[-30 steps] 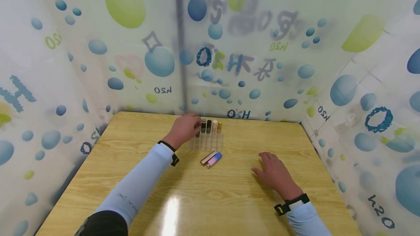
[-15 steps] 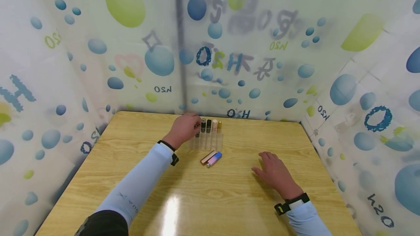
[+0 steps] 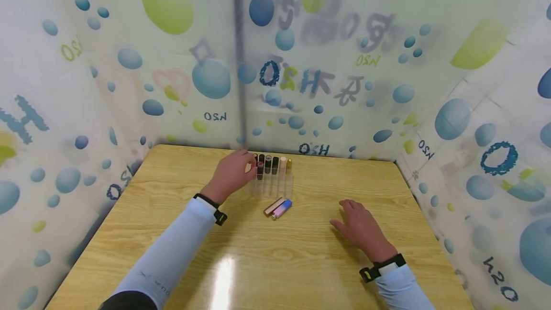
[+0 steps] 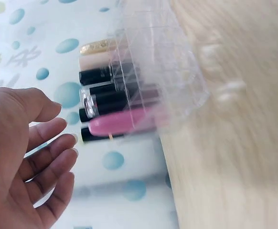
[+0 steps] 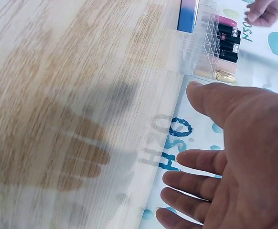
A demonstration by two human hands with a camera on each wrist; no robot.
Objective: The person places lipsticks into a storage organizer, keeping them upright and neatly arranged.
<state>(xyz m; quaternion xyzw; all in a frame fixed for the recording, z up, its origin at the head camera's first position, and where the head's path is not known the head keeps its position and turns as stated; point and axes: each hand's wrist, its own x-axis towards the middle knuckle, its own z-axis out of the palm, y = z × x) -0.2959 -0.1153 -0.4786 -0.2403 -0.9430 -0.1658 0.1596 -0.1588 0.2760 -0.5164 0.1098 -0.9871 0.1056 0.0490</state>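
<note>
My left hand (image 3: 230,175) is just left of a clear lipstick organizer (image 3: 275,189) near the table's back edge. In the left wrist view that hand's fingers are loosely bent and hold nothing, beside the upper ends of the tubes. The organizer holds several lipstick tubes, among them a pink one (image 4: 122,121), black ones, a pale pink one (image 4: 93,61) and a gold one (image 4: 97,46). My right hand (image 3: 361,231) hovers over the right part of the table, fingers spread and holding nothing.
In front of the organizer a rose-gold tube (image 3: 273,206) and a pink-to-blue tube (image 3: 282,209) lie side by side on the wooden table (image 3: 318,262). A wall covering with blue and green bubbles (image 3: 211,79) stands behind the table and along its sides.
My left hand has drawn back slightly to the left from the organizer, uncovering more tubes at its left end. My right hand stays in place.
</note>
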